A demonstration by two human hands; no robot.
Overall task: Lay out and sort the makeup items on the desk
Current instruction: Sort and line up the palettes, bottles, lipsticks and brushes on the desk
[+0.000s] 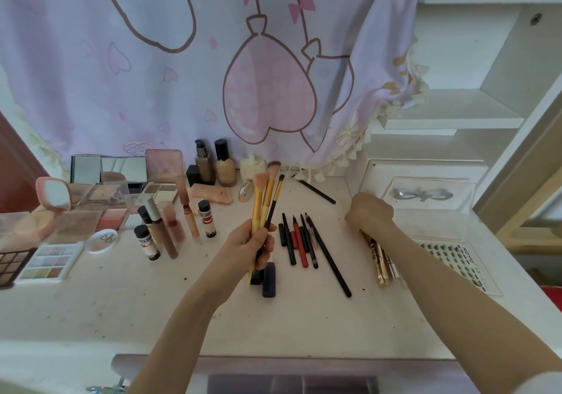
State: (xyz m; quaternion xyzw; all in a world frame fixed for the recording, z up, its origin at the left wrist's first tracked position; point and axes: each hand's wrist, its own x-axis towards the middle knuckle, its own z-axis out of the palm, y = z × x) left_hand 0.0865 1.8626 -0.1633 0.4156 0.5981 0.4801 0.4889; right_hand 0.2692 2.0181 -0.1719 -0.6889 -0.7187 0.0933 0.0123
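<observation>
left hand (251, 246) grips brushes (267, 192) | round compact (101, 240) reads "blbl"

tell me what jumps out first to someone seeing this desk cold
The left hand at centre holds three makeup brushes bristles up, above a row of dark and red pencils on the desk. To the right, the right hand grips gold tubes. Behind hangs a lilac cloth with pink heart balloons.
</observation>
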